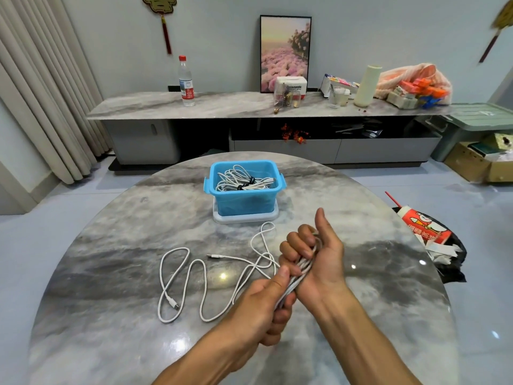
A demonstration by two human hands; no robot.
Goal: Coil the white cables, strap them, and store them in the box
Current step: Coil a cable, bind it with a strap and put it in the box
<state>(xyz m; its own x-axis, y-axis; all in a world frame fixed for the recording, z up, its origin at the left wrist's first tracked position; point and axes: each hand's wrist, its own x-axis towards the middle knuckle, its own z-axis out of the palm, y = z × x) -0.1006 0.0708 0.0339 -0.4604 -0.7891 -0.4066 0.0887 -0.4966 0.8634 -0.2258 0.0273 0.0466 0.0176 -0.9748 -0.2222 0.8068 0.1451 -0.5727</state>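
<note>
Nearest the camera, the left hand (259, 307) pinches the lower end of a half-made coil (298, 276) of white cable between thumb and curled fingers, and just past it the right hand (313, 252) holds the upper end, fingers folded over the strands and thumb standing free. The bundle's long axis runs from the lower left up toward the right palm, so the two hands sit at its opposite ends, touching it and nearly touching each other.

What the next wrap turns on is the loose cable (194, 282): it leaves the coil on the left side and snakes across the table (111, 245), well to the left of both hands. The left hand is clearly the nearer one to gather it in. Two plugs lie out there, though whether both belong to one cable is hard to tell from this view.

Farther off, straight ahead of the hands, the blue box (241, 187) stands open on its lid with strapped white coils already inside
</note>
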